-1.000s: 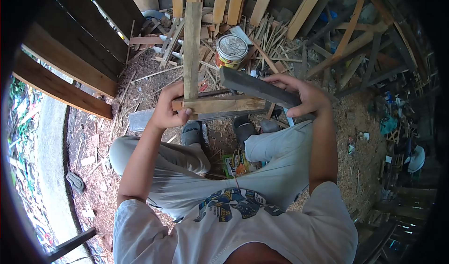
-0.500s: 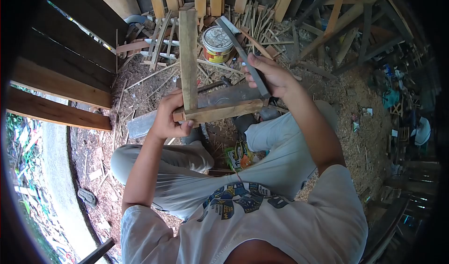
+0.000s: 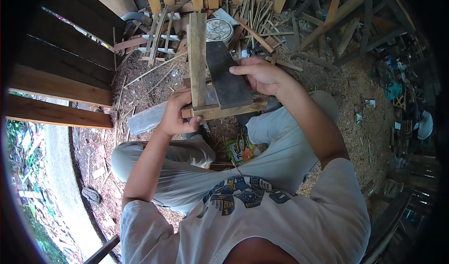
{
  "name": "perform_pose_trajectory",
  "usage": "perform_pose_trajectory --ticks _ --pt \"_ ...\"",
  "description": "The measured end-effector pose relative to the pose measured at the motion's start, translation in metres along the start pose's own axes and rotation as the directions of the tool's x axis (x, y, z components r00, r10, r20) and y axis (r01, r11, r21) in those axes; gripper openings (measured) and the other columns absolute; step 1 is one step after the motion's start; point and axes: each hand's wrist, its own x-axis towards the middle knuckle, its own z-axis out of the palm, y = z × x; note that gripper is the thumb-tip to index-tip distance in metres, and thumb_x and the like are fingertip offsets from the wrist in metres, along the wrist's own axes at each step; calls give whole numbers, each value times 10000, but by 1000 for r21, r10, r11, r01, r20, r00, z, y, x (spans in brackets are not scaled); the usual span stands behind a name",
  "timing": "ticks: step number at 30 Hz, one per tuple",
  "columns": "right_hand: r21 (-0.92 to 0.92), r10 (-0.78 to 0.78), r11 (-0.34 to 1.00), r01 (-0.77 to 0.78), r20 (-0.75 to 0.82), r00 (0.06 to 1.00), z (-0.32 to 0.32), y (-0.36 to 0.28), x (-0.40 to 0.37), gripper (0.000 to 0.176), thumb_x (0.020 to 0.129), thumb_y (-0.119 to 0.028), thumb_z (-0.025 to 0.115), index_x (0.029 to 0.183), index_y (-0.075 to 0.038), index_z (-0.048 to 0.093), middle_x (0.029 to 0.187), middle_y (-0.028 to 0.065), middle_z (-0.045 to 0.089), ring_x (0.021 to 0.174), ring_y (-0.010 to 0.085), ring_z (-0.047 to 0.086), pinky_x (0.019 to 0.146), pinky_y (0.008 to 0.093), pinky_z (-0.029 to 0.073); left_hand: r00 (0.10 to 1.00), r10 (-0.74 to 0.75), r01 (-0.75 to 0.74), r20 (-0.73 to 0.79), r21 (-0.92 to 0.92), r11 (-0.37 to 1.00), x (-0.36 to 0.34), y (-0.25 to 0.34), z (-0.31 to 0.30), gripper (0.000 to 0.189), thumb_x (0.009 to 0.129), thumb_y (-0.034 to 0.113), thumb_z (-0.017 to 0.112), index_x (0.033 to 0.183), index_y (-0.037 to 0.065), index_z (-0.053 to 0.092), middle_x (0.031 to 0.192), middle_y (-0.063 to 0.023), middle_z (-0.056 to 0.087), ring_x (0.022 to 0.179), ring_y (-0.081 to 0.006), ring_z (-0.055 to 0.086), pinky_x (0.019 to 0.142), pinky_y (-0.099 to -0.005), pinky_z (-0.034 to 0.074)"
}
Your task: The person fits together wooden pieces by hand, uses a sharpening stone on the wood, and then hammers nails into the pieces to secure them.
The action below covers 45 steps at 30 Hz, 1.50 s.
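Your left grip (image 3: 175,116) clenches the corner of an L-shaped wooden frame (image 3: 197,53) above your knees; your right grip (image 3: 262,74) grasps a dark block (image 3: 224,79), laid against it. A tin can (image 3: 219,29) and scrap slats (image 3: 252,11) crowd behind.

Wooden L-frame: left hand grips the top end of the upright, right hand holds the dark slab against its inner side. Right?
No. In the head view the left hand grips the wooden L-frame at its corner joint, not the top end. The right hand does hold the dark slab against its inner side.
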Motion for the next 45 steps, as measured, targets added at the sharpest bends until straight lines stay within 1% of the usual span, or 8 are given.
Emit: perform_pose_trajectory --ticks 12,16,18,21,23,35,42,45 --pt "-9 65 998 -64 92 994 8 1 -4 264 980 -247 736 1152 -64 654 998 -16 719 809 78 670 667 261 540 999 -36 38 39 -39 999 0 8 6 421 727 369 709 882 -10 611 843 -169 600 781 -376 587 766 -416 492" --pt "5 87 996 -88 109 990 5 4 -1 338 988 -209 720 1239 2 635 1155 71 737 1007 174 728 898 339 600 999 -6 5 -40 -40 999 1 9 12 462 752 476 673 821 27 589 771 -112 568 674 -298 534 659 -392 426" --pt "-5 96 995 -97 137 986 8 4 -3 260 980 -252 739 1139 -65 656 1005 -12 722 813 75 671 665 258 540 998 -3 0 -60 -49 999 1 10 12 467 755 482 677 822 28 590 773 -109 571 672 -292 537 661 -390 427" --pt "19 99 995 -102 115 988 10 8 0 265 972 -253 751 1137 -67 659 1005 -14 722 809 72 669 663 256 538 998 -17 13 -59 -63 998 -2 10 10 471 759 485 680 825 27 591 775 -102 571 668 -276 543 649 -378 427" --pt "25 97 995 -101 119 988 8 12 4 270 968 -256 758 1137 -69 661 1001 -17 721 813 68 668 661 250 534 997 -75 74 -5 -116 990 -4 10 6 416 717 366 699 860 -14 607 823 -145 577 762 -341 560 735 -409 474" --pt "-57 175 983 -172 53 983 13 10 -3 232 939 -260 799 1059 -120 658 906 -68 688 741 44 633 609 241 516 995 94 -96 -36 -38 995 0 12 10 439 747 462 688 820 33 626 738 -93 594 631 -289 584 609 -374 447" --pt "-41 172 985 -170 54 984 14 9 -2 235 916 -242 825 1016 -139 639 884 -80 672 729 38 624 605 235 514 997 59 -62 -43 -65 996 -3 15 10 415 738 437 686 823 35 628 739 -89 592 628 -280 581 608 -367 445" --pt "-49 171 985 -168 50 984 14 10 -1 230 922 -241 819 1017 -132 640 882 -80 669 723 36 620 604 232 513 1000 -9 9 5 -90 996 -5 15 9 399 677 368 705 829 13 602 806 -135 574 736 -350 555 714 -405 464"
